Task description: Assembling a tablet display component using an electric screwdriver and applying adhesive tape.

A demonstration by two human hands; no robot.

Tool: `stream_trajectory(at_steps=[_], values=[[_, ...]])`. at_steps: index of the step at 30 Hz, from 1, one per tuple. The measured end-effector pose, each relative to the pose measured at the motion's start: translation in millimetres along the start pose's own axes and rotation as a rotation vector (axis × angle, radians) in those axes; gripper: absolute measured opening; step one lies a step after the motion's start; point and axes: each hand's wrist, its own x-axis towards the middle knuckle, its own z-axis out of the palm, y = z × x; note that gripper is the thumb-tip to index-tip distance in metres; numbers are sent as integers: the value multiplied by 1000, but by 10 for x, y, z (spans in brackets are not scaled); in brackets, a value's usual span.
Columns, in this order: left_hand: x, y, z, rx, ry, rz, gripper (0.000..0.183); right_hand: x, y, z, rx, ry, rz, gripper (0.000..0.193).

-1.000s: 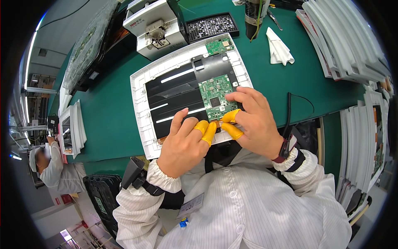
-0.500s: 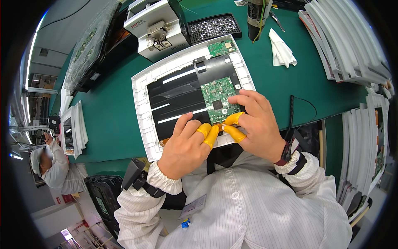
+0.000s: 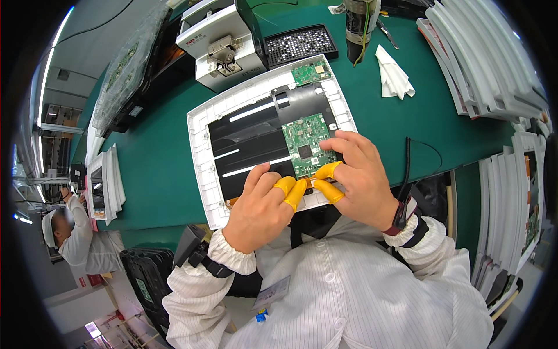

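Note:
A white-framed display panel point(image 3: 200, 168) with a black back lies on the bench in front of me. A green circuit board point(image 3: 297, 135) sits on its back, and a smaller green board point(image 3: 310, 72) at its far edge. At the big board's near edge is a short orange flat cable point(image 3: 310, 182). My left hand point(image 3: 258, 203), two fingers in yellow finger cots, is closed with its tips on the cable's left part. My right hand point(image 3: 365, 180) pinches at the cable's right side with yellow-cotted thumb and index; its other fingers rest by the board's right edge. The fingertips partly hide the cable.
Beyond the panel stand a white-and-black machine point(image 3: 224, 43) and a black tray of small parts point(image 3: 299, 45). A white cloth point(image 3: 394, 75), tweezers point(image 3: 387, 34) and stacked white panels point(image 3: 482, 58) are at right. Another person point(image 3: 78, 232) works at far left.
The panel sits slightly lower and farther right in the picture, the hands with it. Both hands keep nearly the same hold at the cable.

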Motion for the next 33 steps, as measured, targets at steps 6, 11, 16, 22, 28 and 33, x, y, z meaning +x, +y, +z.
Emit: stream_trajectory(at_steps=[6, 11, 16, 22, 28, 33], values=[[-11, 6, 18, -33, 14, -18, 24, -2, 1, 5, 12, -1, 4, 18], [-14, 10, 35, -47, 50, -31, 23, 6, -7, -4, 13, -4, 6, 17], [-23, 5, 45, -50, 31, -37, 26, 1, -6, 1, -1, -10, 3, 17], [-27, 3, 46, -37, 22, -48, 26, 1, -4, -6, -2, -14, 1, 18], [-47, -6, 60, -1, 16, -44, 26, 0, -6, -7, -3, -6, 0, 18], [-65, 7, 83, 10, 31, -60, 26, -7, 5, -4, -10, -25, 0, 19]])
